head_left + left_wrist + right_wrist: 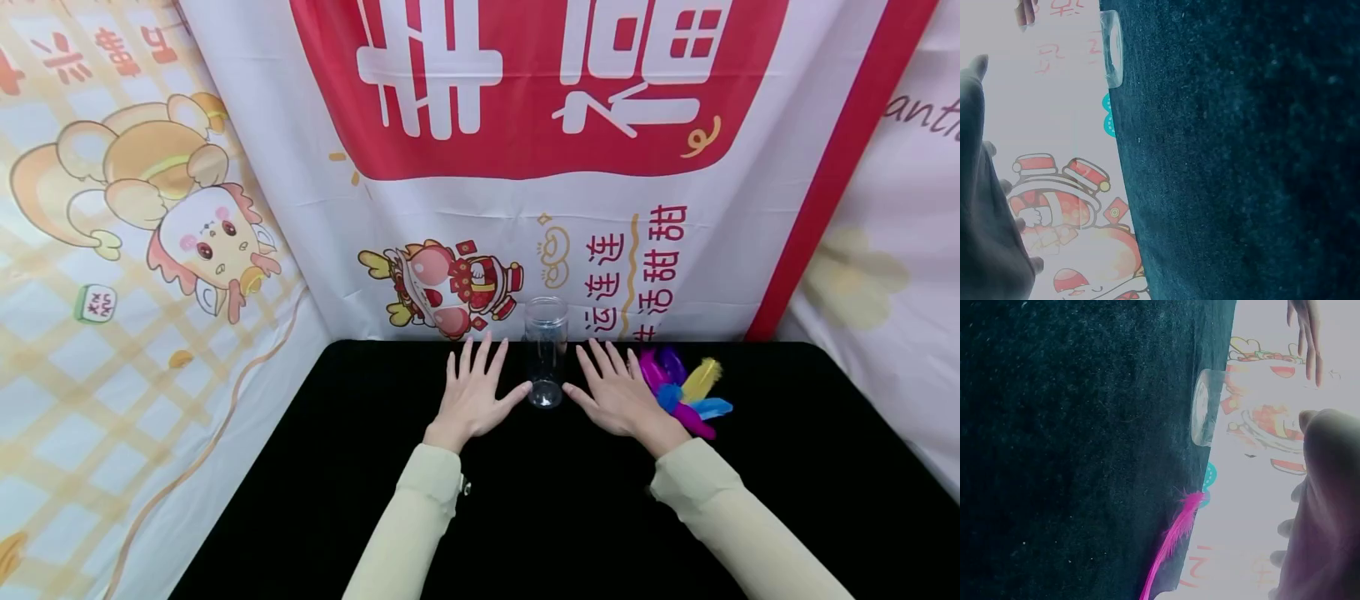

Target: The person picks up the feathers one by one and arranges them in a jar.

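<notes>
Seeing clear cup [546, 354] upright between left hand [474, 396] and right hand [621, 397], about equally near; fingers spread wide, gripping nothing; thumb contact, I can't tell.

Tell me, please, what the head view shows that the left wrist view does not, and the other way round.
Only the head view: colourful feathers and the pale sleeves.
Only the left wrist view: a teal rounded shape along the tabletop's edge.
Both: the left hand, the right hand's fingers, the clear cup, the dark tabletop and the printed cartoon figure.
</notes>
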`<state>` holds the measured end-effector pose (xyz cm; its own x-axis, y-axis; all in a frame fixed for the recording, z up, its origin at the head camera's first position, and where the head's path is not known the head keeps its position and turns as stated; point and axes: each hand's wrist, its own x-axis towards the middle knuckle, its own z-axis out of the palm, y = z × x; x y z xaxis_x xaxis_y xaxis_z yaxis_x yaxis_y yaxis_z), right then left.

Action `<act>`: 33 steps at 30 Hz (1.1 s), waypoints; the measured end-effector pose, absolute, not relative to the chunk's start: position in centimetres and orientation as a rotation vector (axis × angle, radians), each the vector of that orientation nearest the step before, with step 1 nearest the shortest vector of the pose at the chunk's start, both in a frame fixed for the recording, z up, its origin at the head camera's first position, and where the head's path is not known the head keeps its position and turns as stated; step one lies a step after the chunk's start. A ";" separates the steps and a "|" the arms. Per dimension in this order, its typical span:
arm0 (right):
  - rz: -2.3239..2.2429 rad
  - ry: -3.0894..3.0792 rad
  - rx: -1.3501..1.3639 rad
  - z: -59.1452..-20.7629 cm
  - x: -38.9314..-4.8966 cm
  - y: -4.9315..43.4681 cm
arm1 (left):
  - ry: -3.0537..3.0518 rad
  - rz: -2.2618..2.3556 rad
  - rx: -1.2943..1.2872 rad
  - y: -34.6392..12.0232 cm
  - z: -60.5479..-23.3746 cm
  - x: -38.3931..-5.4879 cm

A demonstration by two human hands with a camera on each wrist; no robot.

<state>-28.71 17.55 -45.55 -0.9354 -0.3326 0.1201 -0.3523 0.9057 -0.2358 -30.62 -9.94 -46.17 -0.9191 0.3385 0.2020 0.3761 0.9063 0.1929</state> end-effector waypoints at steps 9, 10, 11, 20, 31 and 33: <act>0.469 -2.936 0.580 -45.7 -28.7 17.7 | -2.804 -0.379 -0.595 -10.0 -46.3 -30.9; 0.482 -2.931 0.581 -45.7 -28.7 17.8 | -2.788 -0.390 -0.599 -10.0 -46.3 -30.9; 0.493 -2.926 0.586 -45.7 -28.7 17.8 | -2.775 -0.404 -0.601 -10.0 -46.2 -30.9; 0.560 -2.924 0.568 -45.5 -28.9 18.2 | -2.732 -0.480 -0.604 -9.7 -45.8 -30.9; 0.630 -2.915 0.557 -45.6 -29.0 18.2 | -2.727 -0.513 -0.587 -9.8 -46.0 -30.8; 0.665 -2.916 0.556 -45.5 -29.0 18.2 | -2.726 -0.540 -0.581 -9.9 -46.1 -30.7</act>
